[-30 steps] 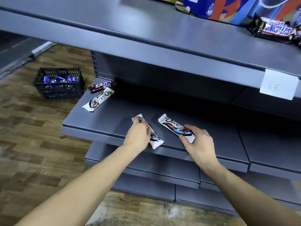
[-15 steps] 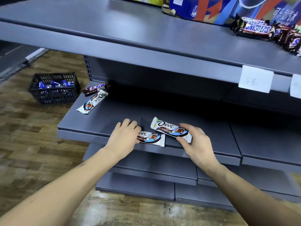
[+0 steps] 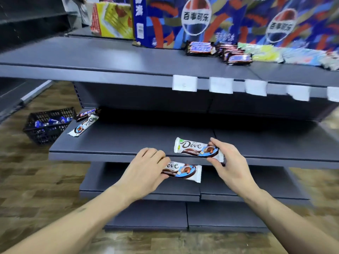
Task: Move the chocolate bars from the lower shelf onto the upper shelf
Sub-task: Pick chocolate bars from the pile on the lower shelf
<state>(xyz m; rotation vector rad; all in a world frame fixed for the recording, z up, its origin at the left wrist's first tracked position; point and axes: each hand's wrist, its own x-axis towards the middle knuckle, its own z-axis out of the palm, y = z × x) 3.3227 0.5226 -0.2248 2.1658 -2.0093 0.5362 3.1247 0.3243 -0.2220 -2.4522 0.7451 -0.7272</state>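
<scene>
Two Dove bars were in hand. Far left on the lower shelf (image 3: 113, 142), a dark bar (image 3: 88, 114) with unreadable lettering and a third Dove bar (image 3: 82, 126) lay touching, beside a black basket (image 3: 48, 125) on the floor. The left hand (image 3: 145, 173) gripped one Dove bar (image 3: 181, 171) by its left end, in front of the shelf edge; the right hand (image 3: 229, 165) pinched another Dove bar (image 3: 196, 148) by its right end. Judged best: lift both level, clear the upper shelf (image 3: 110, 59) lip with its white tags (image 3: 185, 83), and set them near the dark bars (image 3: 218, 51) before the Pepsi cartons (image 3: 198, 19) marked 百事可乐.
</scene>
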